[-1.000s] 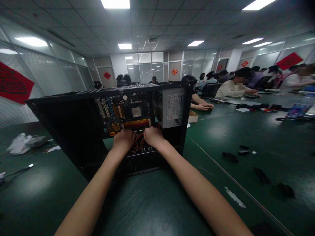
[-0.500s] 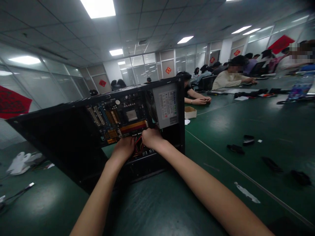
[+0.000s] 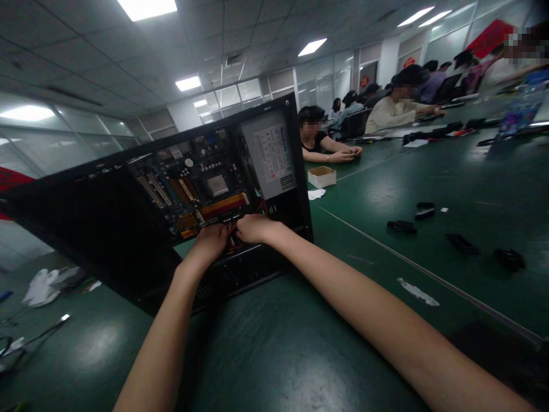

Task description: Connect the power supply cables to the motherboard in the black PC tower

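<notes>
Head view: left hand [image 3: 209,243] and right hand [image 3: 255,229] are held close together, knuckles up, both curled inward, at a bundle of red and dark cables [image 3: 233,242] low inside a black computer case [image 3: 103,223]. Red strands are seen in the gap between them; the fingertips are hidden, so whether the cables are pinched by either hand, or merely touched, cannot be made out. The hands are probably paired like this so that one steadies while the other works, though the roles cannot be told apart. A circuit board [image 3: 203,171] is mounted just above the grip, and a silver power supply [image 3: 274,154] is fixed above and to the right of it, likely for short cable runs. The case is stood on a green table [image 3: 274,349], its open side faced this way presumably to give both hands a straight reach in; whether it is tipped, or only the camera rolled, cannot be settled. Well right of the grip, small black parts [image 3: 462,244] are strewn across the table, perhaps to leave room beside the case. Beyond the case, on the right, a shallow box [image 3: 326,180] is placed near a co-worker's hands [image 3: 343,156]. Left of the grip, well apart, a white plastic bag [image 3: 42,287] is laid.
</notes>
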Action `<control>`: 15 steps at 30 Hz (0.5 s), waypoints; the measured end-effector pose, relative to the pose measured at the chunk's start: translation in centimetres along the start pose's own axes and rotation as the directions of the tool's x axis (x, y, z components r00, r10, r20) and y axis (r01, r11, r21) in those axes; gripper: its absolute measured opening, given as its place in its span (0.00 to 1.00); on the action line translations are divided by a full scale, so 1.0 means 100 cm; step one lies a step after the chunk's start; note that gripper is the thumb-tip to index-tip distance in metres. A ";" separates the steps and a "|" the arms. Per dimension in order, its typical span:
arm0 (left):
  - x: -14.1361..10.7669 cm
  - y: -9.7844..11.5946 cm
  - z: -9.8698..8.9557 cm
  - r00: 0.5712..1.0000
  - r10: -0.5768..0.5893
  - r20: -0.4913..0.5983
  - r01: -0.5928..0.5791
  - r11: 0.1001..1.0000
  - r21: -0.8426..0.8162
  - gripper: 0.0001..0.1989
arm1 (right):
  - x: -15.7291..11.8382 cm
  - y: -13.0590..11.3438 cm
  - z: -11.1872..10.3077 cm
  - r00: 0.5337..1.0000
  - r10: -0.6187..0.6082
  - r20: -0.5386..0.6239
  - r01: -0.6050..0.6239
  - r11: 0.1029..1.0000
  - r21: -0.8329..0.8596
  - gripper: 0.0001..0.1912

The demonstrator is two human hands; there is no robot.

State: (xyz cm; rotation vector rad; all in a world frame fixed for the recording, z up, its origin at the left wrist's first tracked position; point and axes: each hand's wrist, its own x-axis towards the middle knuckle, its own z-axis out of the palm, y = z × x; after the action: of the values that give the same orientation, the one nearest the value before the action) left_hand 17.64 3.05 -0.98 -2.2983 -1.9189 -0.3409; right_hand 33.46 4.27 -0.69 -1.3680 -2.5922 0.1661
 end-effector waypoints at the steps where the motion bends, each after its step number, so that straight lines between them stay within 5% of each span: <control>1: -0.002 0.002 -0.002 1.000 -0.009 0.007 0.009 1.000 -0.006 0.20 | 0.000 0.000 0.000 1.000 0.000 0.000 0.000 1.000 -0.002 0.21; 15: -0.004 -0.003 -0.001 1.000 0.000 0.006 0.000 0.999 -0.048 0.22 | 0.004 0.002 0.004 0.997 -0.061 0.053 0.062 0.998 -0.019 0.21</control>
State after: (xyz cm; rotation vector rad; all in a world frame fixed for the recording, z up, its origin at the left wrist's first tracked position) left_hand 17.24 2.68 -1.06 -2.3317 -1.9339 -0.3849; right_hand 33.32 4.71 -1.04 -1.3061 -2.6830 0.1680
